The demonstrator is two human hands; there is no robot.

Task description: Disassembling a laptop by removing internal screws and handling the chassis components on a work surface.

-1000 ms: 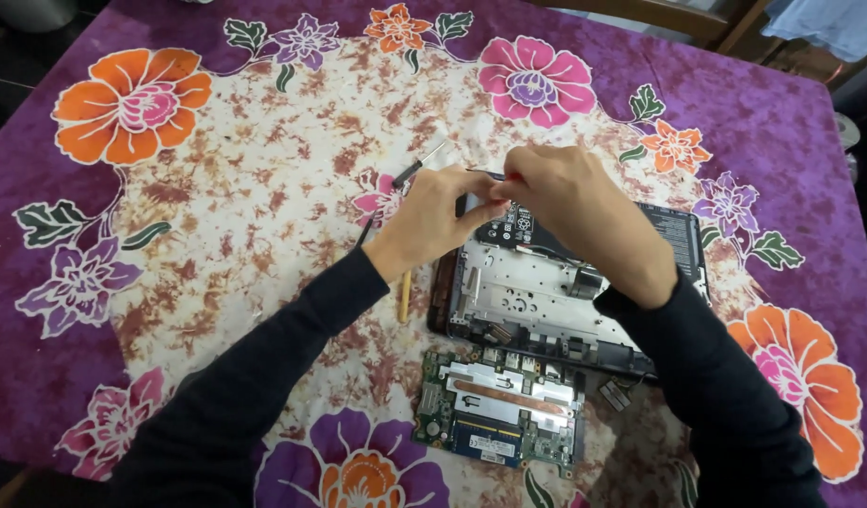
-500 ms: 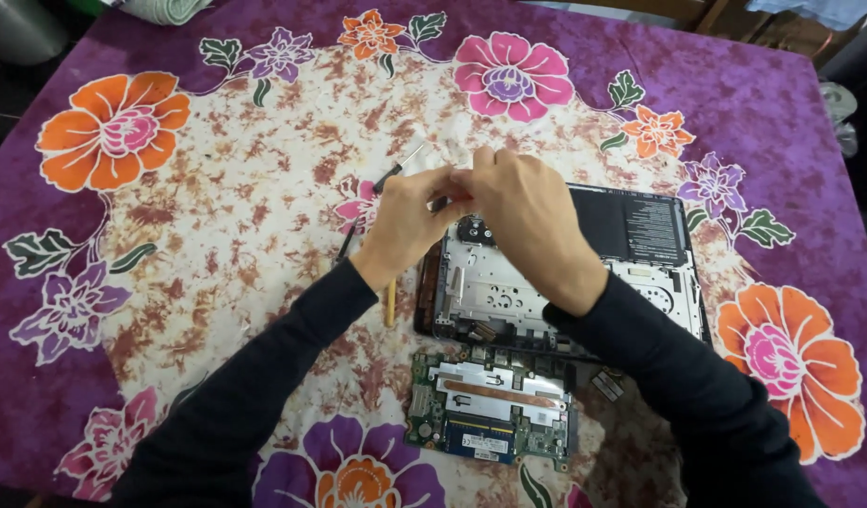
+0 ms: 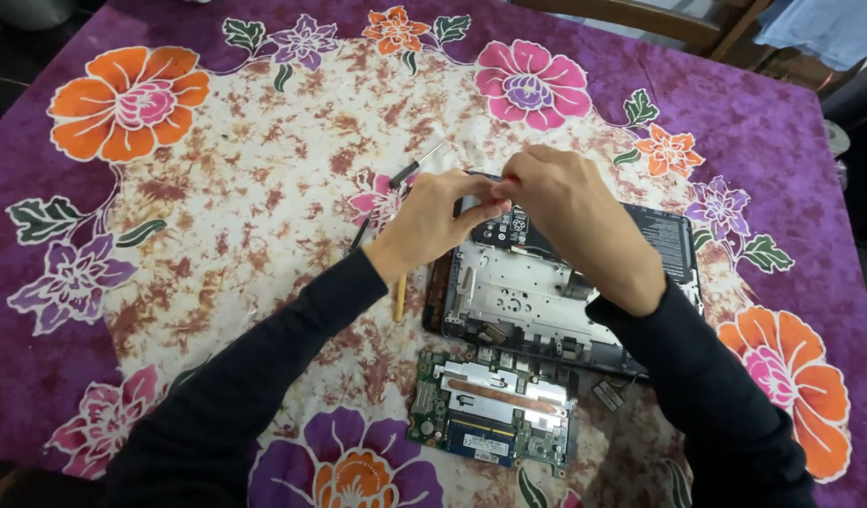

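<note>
Two things lie nearest you: the green circuit board [image 3: 494, 409], lifted out and resting on the bench [image 3: 217, 188], and just beyond it the opened laptop shell [image 3: 546, 292]. Your hands have stayed over the shell's far left corner since a second ago; only your view has shifted. Your left hand [image 3: 433, 221] and right hand [image 3: 570, 212] meet there, fingertips pinched together on something small, too tiny to identify. A yellow-handled tool [image 3: 400, 299] lies beside the shell, a black one [image 3: 396, 181] farther out.
</note>
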